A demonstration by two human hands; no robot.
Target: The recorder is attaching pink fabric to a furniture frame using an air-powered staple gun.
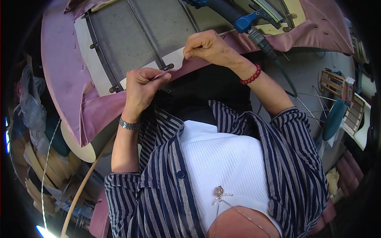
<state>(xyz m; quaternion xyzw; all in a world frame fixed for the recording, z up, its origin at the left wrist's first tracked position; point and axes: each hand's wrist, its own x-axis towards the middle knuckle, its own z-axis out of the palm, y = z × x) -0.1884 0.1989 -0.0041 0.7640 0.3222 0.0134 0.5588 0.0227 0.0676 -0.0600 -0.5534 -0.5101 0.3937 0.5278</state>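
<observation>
An upturned seat frame [131, 35] with grey webbing and black metal straps lies in front of me, wrapped in mauve fabric [63, 75]. My left hand [143, 89] pinches the fabric edge at the frame's near rim, fingers closed on it. My right hand [208, 47] presses and grips the same fabric edge further right against the pale board. A red bead bracelet sits on my right wrist, a metal watch on my left.
A blue pneumatic staple gun [248, 22] with its hose lies on the frame at the upper right. Wooden frame parts [337, 85] and a teal pad [333, 119] stand at the right. Stacked wood pieces and plastic bags [31, 107] crowd the left.
</observation>
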